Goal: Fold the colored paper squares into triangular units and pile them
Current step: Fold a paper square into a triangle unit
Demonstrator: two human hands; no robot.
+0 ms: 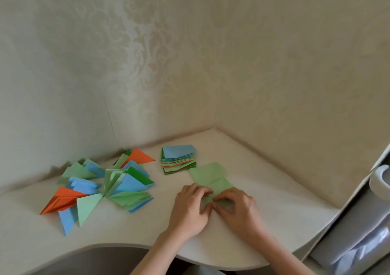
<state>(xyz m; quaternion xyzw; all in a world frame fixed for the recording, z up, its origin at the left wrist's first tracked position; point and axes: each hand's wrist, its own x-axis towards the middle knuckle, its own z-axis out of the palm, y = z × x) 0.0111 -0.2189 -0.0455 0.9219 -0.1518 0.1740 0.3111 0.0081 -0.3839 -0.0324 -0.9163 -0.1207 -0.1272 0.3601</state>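
A light green paper (212, 176) lies on the white desk (263, 200) right of centre, partly folded, with a crease across it. My left hand (191, 207) and my right hand (236, 209) sit side by side on its near end, fingertips curled and pinching the paper there. The near part of the sheet is hidden under my fingers. A stack of unfolded squares (179, 159), blue on top, stands just behind and left of the green paper. A loose pile of folded triangles (105, 184) in green, blue and orange spreads over the left of the desk.
The desk fits into a corner of two wallpapered walls (215, 84). Its front edge curves inward at the lower left. A white cabinet with a curved handle (379, 179) stands at the right edge.
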